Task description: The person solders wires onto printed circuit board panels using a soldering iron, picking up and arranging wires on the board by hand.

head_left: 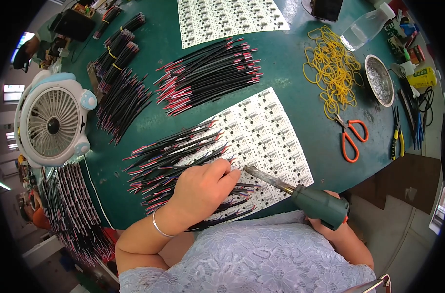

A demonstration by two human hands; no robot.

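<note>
My left hand [203, 188] is closed in a pinch low over a white circuit board sheet [276, 132]. A black wire [171, 167] runs in under its fingers, which hide the wire's end. My right hand [325, 222] is wrapped round the green handle of a soldering iron [320, 205], which covers most of that hand. The iron's metal tip points left and stops just right of my left fingertips, close above the board. Many short black wires [169, 146] with red and white ends lie across the sheet's left half in rows.
Loose black wires [212, 73] and tied wire bundles [117, 58] lie beyond. A second board sheet [232, 19] is at the back. Rightward are yellow rubber bands [330, 68], orange-handled scissors [352, 139], pliers [397, 134], a metal bowl [378, 80] and a bottle [366, 29]. A fan [51, 124] stands left.
</note>
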